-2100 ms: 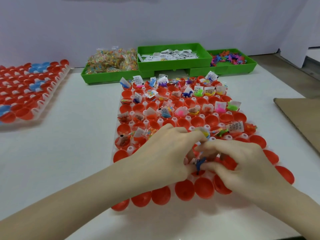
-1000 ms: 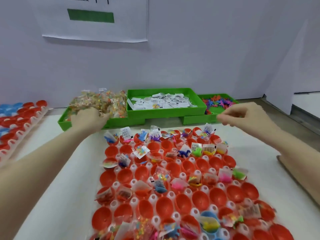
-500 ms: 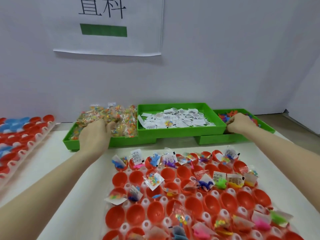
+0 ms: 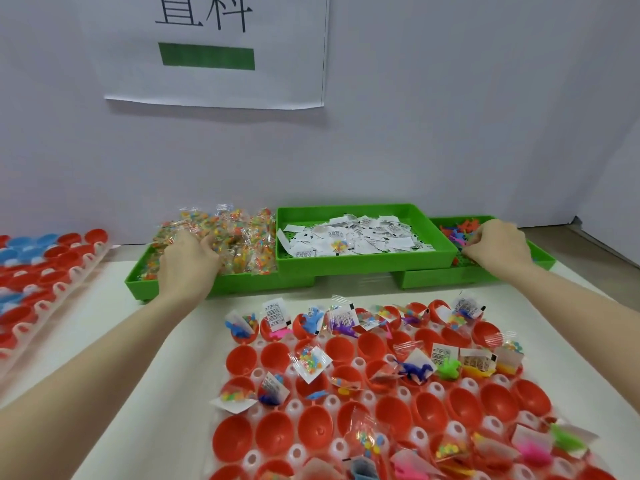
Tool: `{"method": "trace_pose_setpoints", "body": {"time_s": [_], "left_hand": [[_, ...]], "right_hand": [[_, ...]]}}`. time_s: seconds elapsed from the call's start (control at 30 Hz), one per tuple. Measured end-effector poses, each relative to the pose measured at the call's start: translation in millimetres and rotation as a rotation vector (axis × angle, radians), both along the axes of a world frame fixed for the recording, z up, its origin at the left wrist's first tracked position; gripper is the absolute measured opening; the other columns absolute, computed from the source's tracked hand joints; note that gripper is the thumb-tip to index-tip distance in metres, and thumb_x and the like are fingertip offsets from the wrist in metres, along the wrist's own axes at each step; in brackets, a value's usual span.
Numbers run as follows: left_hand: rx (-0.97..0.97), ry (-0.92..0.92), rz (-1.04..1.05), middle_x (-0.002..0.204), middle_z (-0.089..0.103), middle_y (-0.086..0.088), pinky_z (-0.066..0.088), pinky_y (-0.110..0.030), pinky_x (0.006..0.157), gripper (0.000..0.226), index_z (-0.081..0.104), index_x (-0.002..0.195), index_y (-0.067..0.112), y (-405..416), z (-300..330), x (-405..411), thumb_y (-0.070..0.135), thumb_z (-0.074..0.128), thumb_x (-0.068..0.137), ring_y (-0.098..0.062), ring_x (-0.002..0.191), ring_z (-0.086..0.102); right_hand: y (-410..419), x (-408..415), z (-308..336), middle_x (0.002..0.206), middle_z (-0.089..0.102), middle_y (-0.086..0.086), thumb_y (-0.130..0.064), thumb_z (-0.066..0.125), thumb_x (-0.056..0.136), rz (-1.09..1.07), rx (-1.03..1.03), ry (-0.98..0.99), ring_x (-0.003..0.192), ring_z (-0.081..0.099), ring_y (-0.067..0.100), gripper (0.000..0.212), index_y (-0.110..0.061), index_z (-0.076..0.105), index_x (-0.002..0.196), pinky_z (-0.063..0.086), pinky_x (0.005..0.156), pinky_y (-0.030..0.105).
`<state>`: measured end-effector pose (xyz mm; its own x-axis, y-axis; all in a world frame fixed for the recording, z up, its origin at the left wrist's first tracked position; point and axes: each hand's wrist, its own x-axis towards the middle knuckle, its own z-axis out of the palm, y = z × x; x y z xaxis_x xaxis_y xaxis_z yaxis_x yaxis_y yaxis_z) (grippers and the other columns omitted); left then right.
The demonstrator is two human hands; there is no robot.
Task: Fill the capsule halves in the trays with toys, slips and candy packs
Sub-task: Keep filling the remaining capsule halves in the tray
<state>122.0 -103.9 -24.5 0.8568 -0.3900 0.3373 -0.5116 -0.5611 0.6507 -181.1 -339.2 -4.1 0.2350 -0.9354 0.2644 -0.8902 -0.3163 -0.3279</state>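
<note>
Left hand (image 4: 188,263) at 10 o'clock, fingers curled into the heaped candy packs (image 4: 235,237). Right hand (image 4: 498,245) at 2 o'clock, fingers bent among the toys (image 4: 462,232); exact pinch unclear. Slips (image 4: 349,237) at 12 o'clock between them. Capsule halves (image 4: 381,393) on the worktop (image 4: 104,334), near side, partly filled.

I see capsule tray (image 4: 242,459) lower centre on counter (image 4: 145,344). Behind it three bins: candy packs (image 4: 239,237) left, slips (image 4: 349,237) centre, toys (image 4: 460,232) right. Second tray (image 4: 52,299) far left.
</note>
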Motion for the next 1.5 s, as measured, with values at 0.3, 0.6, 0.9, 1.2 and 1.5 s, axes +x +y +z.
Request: {"method": "trace_pose_setpoints", "body": {"time_s": [0.3, 0.6, 0.9, 1.2, 1.5], "left_hand": [[-0.023, -0.021, -0.024, 0.085, 0.054, -0.018, 0.029, -0.037, 0.068, 0.041, 0.052, 0.09, -0.004, -1.9, -1.9, 3.8, 0.033, 0.036, 0.099, -0.031, 0.08, 0.046], [-0.209, 0.06, -0.059, 0.08, 0.06, -0.014, 0.037, -0.035, 0.068, 0.023, 0.052, 0.096, 0.005, 0.3, 3.7, -4.1, 0.027, 0.044, 0.097, -0.029, 0.077, 0.055], [-0.489, 0.233, -0.157, 0.064, 0.059, 0.001, 0.049, -0.03, 0.061, 0.014, 0.057, 0.091, 0.01, 11.9, 9.0, -8.3, 0.024, 0.057, 0.09, 0.0, 0.036, 0.056], [-0.5, 0.278, -0.19, 0.071, 0.063, 0.001, 0.05, -0.016, 0.049, 0.014, 0.058, 0.093, 0.01, 23.6, 12.6, -11.1, 0.021, 0.063, 0.087, -0.003, 0.04, 0.06], [-0.525, 0.358, -0.277, 0.075, 0.062, 0.003, 0.05, -0.02, 0.067, 0.016, 0.054, 0.102, 0.013, 32.3, 25.5, -43.6, 0.018, 0.061, 0.088, 0.002, 0.045, 0.061]], "right_hand": [[-5.4, 2.7, 10.5, 0.068, 0.058, 0.016, -0.006, 0.058, 0.078, -0.004, -0.082, -0.5, 0.066, 0.054, 0.023, 0.023, -0.008, 0.044, 0.06, 0.037, 0.062, 0.031], [11.0, 44.1, 37.9, 0.061, 0.052, 0.006, -0.002, 0.04, 0.088, 0.292, 0.32, -0.378, 0.043, 0.042, 0.012, 0.023, -0.007, 0.062, 0.091, 0.035, 0.043, 0.021], [22.6, 58.3, 27.1, 0.104, 0.069, 0.005, -0.045, 0.067, 0.078, 0.313, 0.15, 0.264, 0.096, 0.061, 0.024, 0.043, -0.008, 0.07, 0.1, 0.049, 0.077, 0.035], [18.7, 55.7, 29.1, 0.088, 0.061, 0.001, -0.023, 0.071, 0.078, 0.327, 0.186, -0.337, 0.082, 0.053, 0.015, 0.013, -0.011, 0.07, 0.081, 0.038, 0.078, 0.03], [49.3, 35.8, 55.1, 0.046, 0.049, -0.011, -0.016, 0.068, 0.079, 0.4, -0.058, -0.378, 0.046, 0.042, 0.005, 0.013, -0.005, 0.071, 0.084, 0.033, 0.053, 0.023]]}}
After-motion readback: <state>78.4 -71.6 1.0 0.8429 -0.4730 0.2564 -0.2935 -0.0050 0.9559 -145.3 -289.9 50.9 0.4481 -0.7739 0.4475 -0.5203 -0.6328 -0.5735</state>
